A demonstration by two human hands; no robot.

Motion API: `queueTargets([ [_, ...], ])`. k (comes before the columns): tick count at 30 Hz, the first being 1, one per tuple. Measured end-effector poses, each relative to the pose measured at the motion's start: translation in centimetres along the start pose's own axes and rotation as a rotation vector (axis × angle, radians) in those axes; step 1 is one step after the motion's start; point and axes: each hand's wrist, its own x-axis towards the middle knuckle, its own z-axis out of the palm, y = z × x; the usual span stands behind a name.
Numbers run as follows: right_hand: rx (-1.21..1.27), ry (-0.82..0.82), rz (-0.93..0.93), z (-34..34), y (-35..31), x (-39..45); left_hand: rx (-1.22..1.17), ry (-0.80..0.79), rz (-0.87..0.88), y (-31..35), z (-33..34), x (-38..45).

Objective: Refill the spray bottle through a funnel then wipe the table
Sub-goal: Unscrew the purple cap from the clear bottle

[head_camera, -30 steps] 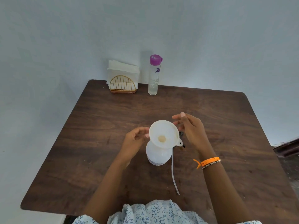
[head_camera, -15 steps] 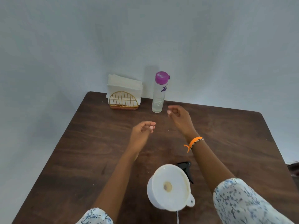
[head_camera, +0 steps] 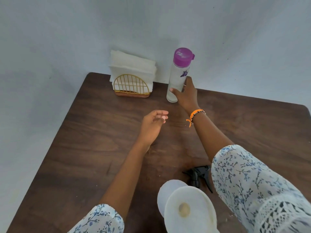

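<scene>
Spray bottle (head_camera: 165,197) is sitting at the near edge of the bench (head_camera: 94,135), its white body mostly hidden under the funnel (head_camera: 190,211) that is seated in its neck. From the head view I am seeing the funnel's wide mouth tipped toward me, and the black trigger head (head_camera: 199,178) is lying on the bench just beside the bottle, partly under my right sleeve.

At the far edge, against the wall, the water bottle (head_camera: 179,74) with the purple cap is standing upright, and my right hand (head_camera: 186,95) is wrapping its lower half: thumb across the front, fingers going round the far side, so that grip is clamped on it. My left hand (head_camera: 152,124) is hovering mid-bench, fingers loosely curled and apart, holding nothing. A gold wire holder stuffed with napkins (head_camera: 133,73) is standing near the water bottle, to its left.

I am judging this as the fetch before pouring, with the cap not yet opened. The risks: the bottle is tall and narrow, so a low hold could be letting it tip, and my right sleeve, drawing back, could be knocking the funnel, which is sitting top-heavy on the spray bottle.
</scene>
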Motion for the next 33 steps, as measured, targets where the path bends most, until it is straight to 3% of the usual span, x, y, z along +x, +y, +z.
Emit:
queueTargets([
  [7,0.014,0.026,-0.044,-2.0,-2.4,-1.6,-0.015,0.036,0.032,1.6,-0.9,-1.4],
  [13,0.010,0.036,-0.250,-6.3,-8.0,-6.5,0.028,0.053,0.196,5.7,-0.8,-3.9],
  [19,0.010,0.155,-0.383,-11.3,-13.8,-12.3,0.015,-0.002,0.364,10.6,0.6,-8.0],
  [25,0.041,0.273,-0.436,-14.9,-17.7,-17.5,0.008,-0.068,0.542,13.8,1.8,-12.4],
  [33,0.034,0.338,-0.489,-17.4,-20.5,-21.8,0.026,0.045,0.683,16.0,2.6,-15.9],
])
